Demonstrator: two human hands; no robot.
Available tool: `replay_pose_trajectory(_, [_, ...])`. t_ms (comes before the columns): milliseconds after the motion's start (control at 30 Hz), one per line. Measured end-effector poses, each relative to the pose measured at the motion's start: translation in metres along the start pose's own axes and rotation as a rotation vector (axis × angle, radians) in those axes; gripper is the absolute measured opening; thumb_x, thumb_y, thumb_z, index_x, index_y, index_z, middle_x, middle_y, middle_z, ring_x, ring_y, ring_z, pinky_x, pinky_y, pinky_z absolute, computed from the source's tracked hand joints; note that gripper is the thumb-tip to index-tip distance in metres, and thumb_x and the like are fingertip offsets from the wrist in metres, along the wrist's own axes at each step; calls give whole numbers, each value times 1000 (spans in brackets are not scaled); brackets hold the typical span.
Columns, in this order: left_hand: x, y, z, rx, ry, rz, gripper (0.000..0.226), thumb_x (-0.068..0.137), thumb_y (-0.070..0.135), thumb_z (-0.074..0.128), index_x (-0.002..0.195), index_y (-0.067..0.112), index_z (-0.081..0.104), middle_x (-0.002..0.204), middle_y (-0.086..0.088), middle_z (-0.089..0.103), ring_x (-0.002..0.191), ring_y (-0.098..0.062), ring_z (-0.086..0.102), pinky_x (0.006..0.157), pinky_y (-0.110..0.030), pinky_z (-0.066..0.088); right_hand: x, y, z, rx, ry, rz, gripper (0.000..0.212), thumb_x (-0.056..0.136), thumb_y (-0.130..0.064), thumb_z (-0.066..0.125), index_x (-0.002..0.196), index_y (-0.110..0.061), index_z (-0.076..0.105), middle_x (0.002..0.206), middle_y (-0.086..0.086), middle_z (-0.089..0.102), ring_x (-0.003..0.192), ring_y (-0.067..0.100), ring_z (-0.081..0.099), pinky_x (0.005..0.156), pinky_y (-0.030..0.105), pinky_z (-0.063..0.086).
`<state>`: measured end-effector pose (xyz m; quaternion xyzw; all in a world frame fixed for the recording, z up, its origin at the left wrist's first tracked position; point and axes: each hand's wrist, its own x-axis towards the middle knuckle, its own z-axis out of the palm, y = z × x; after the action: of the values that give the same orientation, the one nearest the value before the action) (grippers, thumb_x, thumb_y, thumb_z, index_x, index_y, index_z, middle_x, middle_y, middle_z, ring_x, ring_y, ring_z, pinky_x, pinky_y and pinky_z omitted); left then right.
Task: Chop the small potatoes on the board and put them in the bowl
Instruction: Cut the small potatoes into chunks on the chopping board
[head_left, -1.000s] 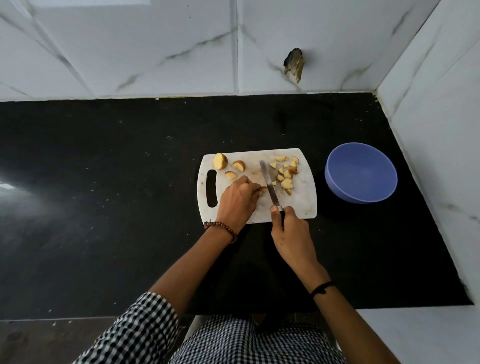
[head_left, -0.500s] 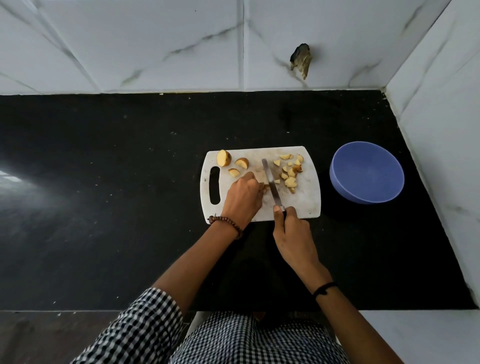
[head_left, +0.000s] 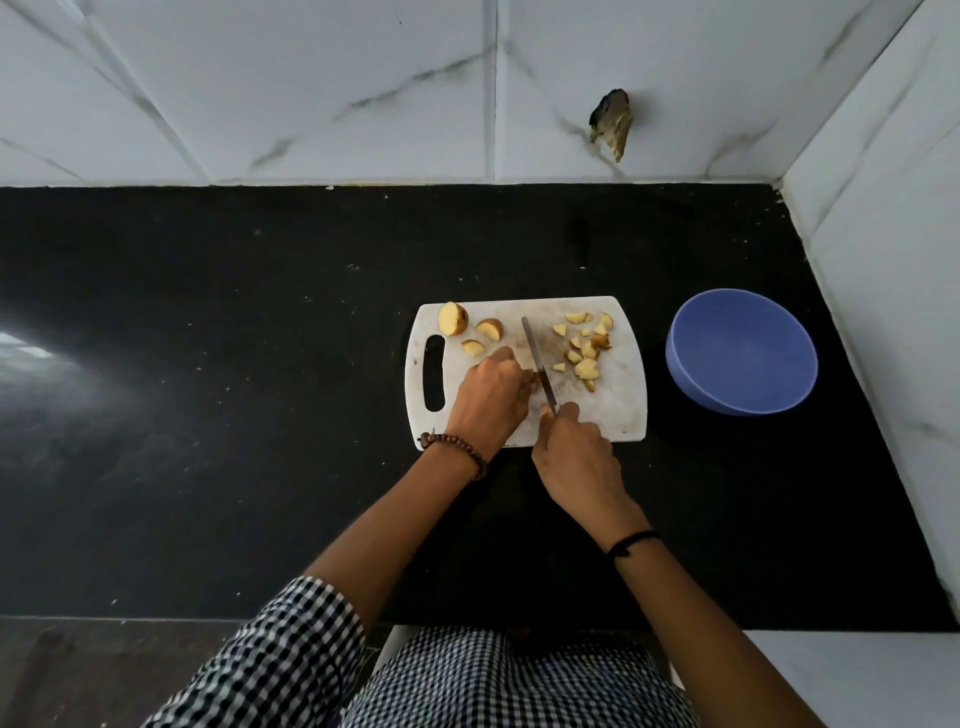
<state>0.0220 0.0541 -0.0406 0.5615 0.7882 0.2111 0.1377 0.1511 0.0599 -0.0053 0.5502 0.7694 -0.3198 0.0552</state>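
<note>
Black counter (head_left: 208, 415) runs wall to wall, and all the work sits right of centre. The white board (head_left: 618, 410) lies flat with its handle slot on the left. We judge that keeps the right edge free for pushing cut stuff off toward the bowl (head_left: 743, 353). The bowl is blue, just right of the board and not touching it, with nothing in it yet.

Our left hand (head_left: 488, 400) is on the near-middle of the board. Its fingers are curled down and clamp a piece (head_left: 529, 382), which is mostly hidden under the fingertips, so we can't tell its size. The curl likely keeps the tips back from the edge.

Our right hand (head_left: 576, 457) is at the board's near edge, fingers wrapped round the knife (head_left: 535, 353) handle. The blade points far and slightly left, right beside the left fingertips. It looks down at the piece, but contact is hard to confirm.

Potatoes are all on the board and split by the blade:
- Left, uncut stock: a half (head_left: 453, 318) in the far-left corner, and two wedges (head_left: 489, 329) near it.
- Right, done: a pile (head_left: 587, 353) of small chunks, loosely spread.

We judge that we're mid-chop, roughly halfway. The transfer to the bowl hasn't started.

Risks: the blade is close to the fingers, and the small piece may roll.
</note>
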Motion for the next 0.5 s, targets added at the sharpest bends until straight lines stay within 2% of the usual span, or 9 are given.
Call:
replay_pose_trajectory(100, [0, 2, -1, -28, 7, -4, 22, 92, 19, 62, 107, 8, 72, 98, -5, 60, 79, -18, 60, 71, -31, 55, 0, 1, -4, -8, -51, 13, 33, 108, -40, 24, 106, -12, 42, 116, 18, 58, 109, 38, 57, 80, 41, 41])
replay_pose_trajectory(367, [-1, 3, -2, -57, 37, -37, 19, 89, 18, 65, 101, 5, 72, 97, -7, 62, 81, -22, 61, 72, -32, 55, -19, 14, -3, -57, -111, 33, 33, 107, -41, 25, 111, -14, 42, 110, 13, 58, 102, 31, 59, 85, 48, 51])
replay_pose_trajectory(500, [-3, 5, -3, -60, 48, -34, 21, 89, 19, 65, 105, 6, 72, 97, -6, 61, 81, -19, 60, 71, -27, 53, -33, 24, -2, -69, -118, 38, 34, 107, -42, 24, 113, -14, 43, 108, 11, 57, 99, 29, 60, 85, 48, 51])
